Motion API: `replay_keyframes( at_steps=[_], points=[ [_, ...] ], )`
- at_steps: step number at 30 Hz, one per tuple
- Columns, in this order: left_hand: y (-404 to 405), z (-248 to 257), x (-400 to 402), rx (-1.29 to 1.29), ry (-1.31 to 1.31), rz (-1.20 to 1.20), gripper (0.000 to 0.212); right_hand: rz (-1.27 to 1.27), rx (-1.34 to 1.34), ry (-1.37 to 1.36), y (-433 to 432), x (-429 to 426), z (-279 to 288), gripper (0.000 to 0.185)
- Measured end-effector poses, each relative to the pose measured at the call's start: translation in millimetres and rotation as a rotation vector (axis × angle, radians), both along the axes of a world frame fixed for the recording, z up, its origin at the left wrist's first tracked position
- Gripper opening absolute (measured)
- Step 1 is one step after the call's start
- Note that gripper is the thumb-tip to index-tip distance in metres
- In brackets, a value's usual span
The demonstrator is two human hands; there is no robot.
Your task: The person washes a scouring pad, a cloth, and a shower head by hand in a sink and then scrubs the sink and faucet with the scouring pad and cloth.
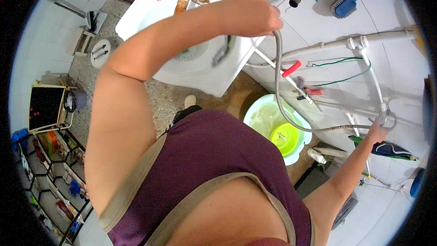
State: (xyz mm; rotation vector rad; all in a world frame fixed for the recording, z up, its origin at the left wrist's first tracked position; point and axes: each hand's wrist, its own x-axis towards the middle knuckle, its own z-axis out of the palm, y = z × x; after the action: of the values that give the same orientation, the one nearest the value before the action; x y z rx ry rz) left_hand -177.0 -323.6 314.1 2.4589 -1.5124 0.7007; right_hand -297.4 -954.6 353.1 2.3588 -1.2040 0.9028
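My left hand (256, 15) is raised over the right side of a white washbasin (191, 73), closed round a grey flexible hose (278, 65). From there the hose hangs in a curve and runs right, to a metal tap (384, 116) on the wall pipe. At that tap is my right hand (377, 132), its fingers on the fitting and partly hidden. A blurred dark and grey thing (222, 53) shows in the basin below my left forearm. A pale green tub (251, 109) on the floor holds cloudy liquid and a lime-green bowl (285, 136).
White pipes (375, 75) cross the tiled wall on the right, with a blue brush (344, 6) above. A white bottle (316, 156) lies beside the tub. Far left are a stool (101, 53), a bin (76, 100) and a black-framed rack (51, 174). The floor near the basin looks wet.
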Motion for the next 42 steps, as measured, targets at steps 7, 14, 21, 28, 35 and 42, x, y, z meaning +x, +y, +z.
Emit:
replay_keyframes(
  at_steps=[7,14,21,28,35,42],
  points=[
    [37,18,15,0.359,0.004,0.188,0.012,0.289,0.487,-0.322,19,-16,-19,0.04],
    [74,-39,31,0.117,-0.005,0.068,0.015,0.29,0.906,-0.368,31,-6,-14,0.026],
    [73,-95,42,0.033,0.133,0.094,0.02,0.423,0.74,-0.305,-13,-28,-21,0.013],
    [80,-109,42,-0.089,0.073,-0.029,0.02,0.444,0.704,-0.315,6,-21,-19,0.013],
    [86,-117,34,-0.014,0.174,0.013,0.02,0.225,0.382,-0.789,84,-21,-66,0.065],
    [72,-102,25,0.014,0.09,-0.183,0.017,0.924,1.147,-0.258,275,19,-151,0.026]
  ],
)
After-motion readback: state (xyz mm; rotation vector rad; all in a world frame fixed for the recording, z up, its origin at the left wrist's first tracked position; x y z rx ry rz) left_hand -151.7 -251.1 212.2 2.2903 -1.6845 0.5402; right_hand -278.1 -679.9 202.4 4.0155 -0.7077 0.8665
